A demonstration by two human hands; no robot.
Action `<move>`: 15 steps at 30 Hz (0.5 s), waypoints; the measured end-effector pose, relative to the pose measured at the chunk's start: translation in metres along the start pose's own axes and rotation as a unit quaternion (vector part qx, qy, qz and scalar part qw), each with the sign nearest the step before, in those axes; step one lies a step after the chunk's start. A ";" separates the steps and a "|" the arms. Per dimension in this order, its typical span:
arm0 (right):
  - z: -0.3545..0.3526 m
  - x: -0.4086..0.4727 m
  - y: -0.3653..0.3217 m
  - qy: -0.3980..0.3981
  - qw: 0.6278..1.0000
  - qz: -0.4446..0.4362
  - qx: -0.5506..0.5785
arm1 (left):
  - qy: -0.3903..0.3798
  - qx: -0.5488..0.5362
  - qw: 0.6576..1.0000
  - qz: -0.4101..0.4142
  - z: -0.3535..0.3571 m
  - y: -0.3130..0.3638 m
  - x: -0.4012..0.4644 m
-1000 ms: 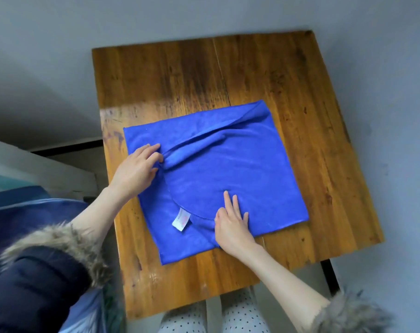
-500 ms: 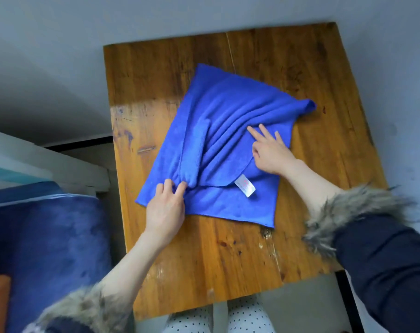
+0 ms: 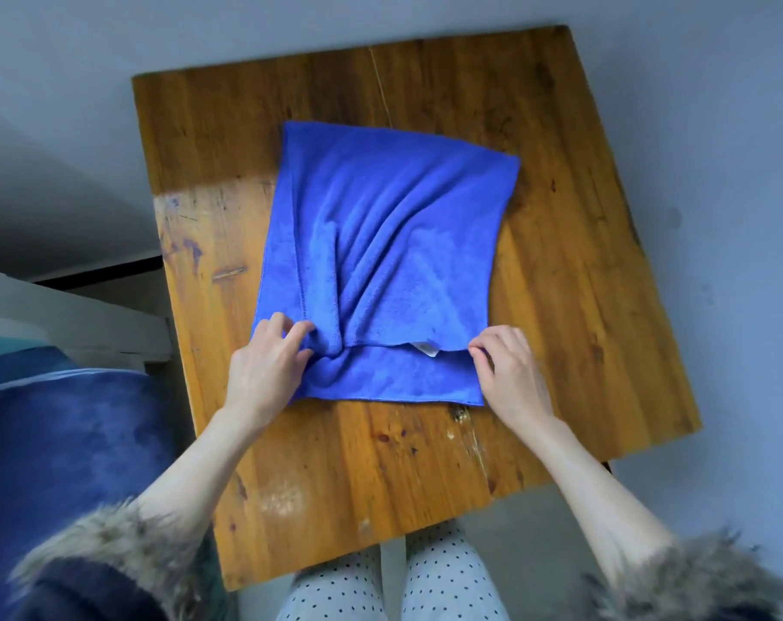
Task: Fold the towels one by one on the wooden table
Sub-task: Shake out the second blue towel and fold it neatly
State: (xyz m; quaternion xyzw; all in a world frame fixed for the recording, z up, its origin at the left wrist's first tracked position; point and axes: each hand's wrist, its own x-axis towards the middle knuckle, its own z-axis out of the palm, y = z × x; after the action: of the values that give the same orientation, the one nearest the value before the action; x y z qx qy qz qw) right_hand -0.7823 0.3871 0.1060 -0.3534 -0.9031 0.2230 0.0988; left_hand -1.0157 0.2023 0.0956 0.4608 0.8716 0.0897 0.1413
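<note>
Between the two hands lay the blue towel, folded over itself on the wooden surface, its upper layer ending short of the near edge and creased in diagonal ridges. Left hand: grip closed on a bunched fold at the towel's near left corner, fingers curled into the cloth. Right hand: grip narrow, fingertips pinching the upper layer's edge at the near right corner. A white label showed just left of the right hand, at that layer's edge. Fur-trimmed dark sleeves sat well behind both hands. Left of the left hand, off the surface, stood a dark blue cushion.
</note>
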 end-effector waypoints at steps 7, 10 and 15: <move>-0.039 0.025 -0.008 0.063 0.994 0.054 0.072 | -0.018 0.093 0.993 0.075 0.001 0.012 0.021; -0.050 0.033 -0.015 0.071 0.993 0.045 0.079 | 0.010 0.074 0.996 0.050 -0.007 0.021 0.021; -0.083 0.039 -0.026 0.132 0.988 0.033 0.078 | 0.074 -0.115 0.991 0.008 -0.051 0.010 0.019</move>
State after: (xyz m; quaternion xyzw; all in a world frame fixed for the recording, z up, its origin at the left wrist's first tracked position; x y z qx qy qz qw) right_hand -0.7982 0.4249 0.1924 -0.4002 -0.8500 0.2475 0.2368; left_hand -1.0351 0.2225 0.1430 0.4406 0.8598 0.2239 0.1281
